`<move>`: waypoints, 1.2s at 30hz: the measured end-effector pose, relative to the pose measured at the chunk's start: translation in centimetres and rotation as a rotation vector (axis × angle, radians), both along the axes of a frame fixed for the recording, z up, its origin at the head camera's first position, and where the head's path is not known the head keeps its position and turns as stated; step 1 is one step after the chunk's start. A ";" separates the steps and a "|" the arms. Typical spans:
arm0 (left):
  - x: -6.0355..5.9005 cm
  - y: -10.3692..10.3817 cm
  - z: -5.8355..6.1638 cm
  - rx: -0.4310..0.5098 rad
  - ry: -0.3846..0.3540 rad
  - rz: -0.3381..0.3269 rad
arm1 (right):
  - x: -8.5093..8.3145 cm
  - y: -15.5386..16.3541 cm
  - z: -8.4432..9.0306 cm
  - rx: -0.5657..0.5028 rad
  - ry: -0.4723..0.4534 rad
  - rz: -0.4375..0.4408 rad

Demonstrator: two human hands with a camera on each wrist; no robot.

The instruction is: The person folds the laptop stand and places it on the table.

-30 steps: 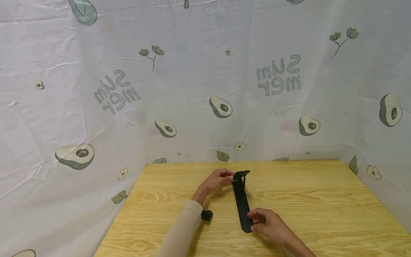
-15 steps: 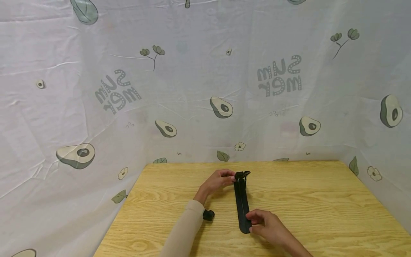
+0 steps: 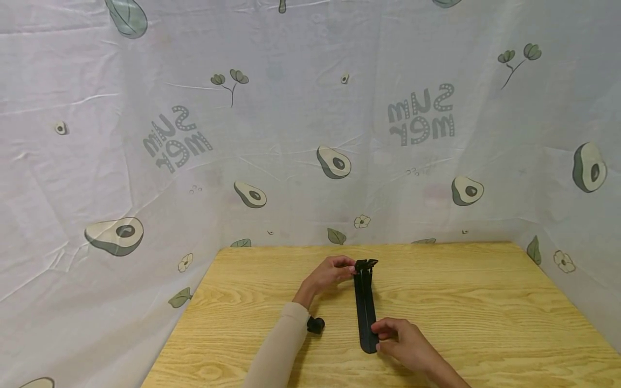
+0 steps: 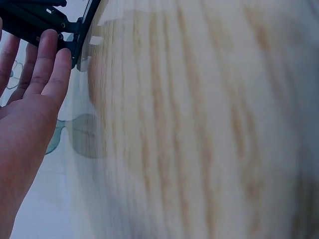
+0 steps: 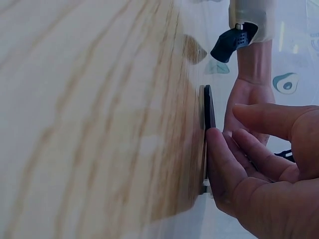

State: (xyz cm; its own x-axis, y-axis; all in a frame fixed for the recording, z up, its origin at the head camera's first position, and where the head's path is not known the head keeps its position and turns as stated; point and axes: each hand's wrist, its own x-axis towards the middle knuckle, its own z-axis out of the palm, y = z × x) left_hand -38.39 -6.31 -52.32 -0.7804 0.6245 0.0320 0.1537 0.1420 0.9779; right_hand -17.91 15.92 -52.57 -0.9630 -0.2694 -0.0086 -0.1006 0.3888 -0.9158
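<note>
A long, narrow black bar (image 3: 365,307) with a rounded near end lies lengthwise on the wooden table in the head view. At its far end is a folded black bracket (image 3: 366,264) with small arms, cut off at the corner of the left wrist view. My left hand (image 3: 332,272) stands to its left, with extended fingers (image 4: 42,64) touching the bracket. My right hand (image 3: 405,340) is beside the near end, fingertips at the bar's right edge. In the right wrist view its thumb (image 5: 254,115) is held apart from the bar (image 5: 209,107), which shows edge-on.
The pale wooden table (image 3: 461,302) runs back to a white cloth (image 3: 291,118) printed with avocados and leaves, which also hangs at both sides. A small black camera (image 3: 316,325) is strapped at the left wrist, below the sleeve (image 3: 278,345).
The bar has turned slightly: its near end has shifted left and its far end a little right. Both hands have moved slightly with it and stay at its two ends.
</note>
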 end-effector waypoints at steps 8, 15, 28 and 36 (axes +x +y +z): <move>0.1 0.0 -0.1 0.014 -0.004 0.000 | 0.1 0.0 -0.1 0.013 0.005 0.002; 0.1 -0.1 -0.2 0.048 -0.025 -0.004 | 0.2 -0.1 -0.1 -0.004 -0.006 -0.003; 2.2 -0.6 1.0 -0.034 0.142 0.062 | -1.2 0.7 0.9 -0.029 -0.011 0.016; 3.9 -0.8 1.8 -0.119 0.340 0.141 | -3.8 1.0 2.3 0.061 0.157 -0.185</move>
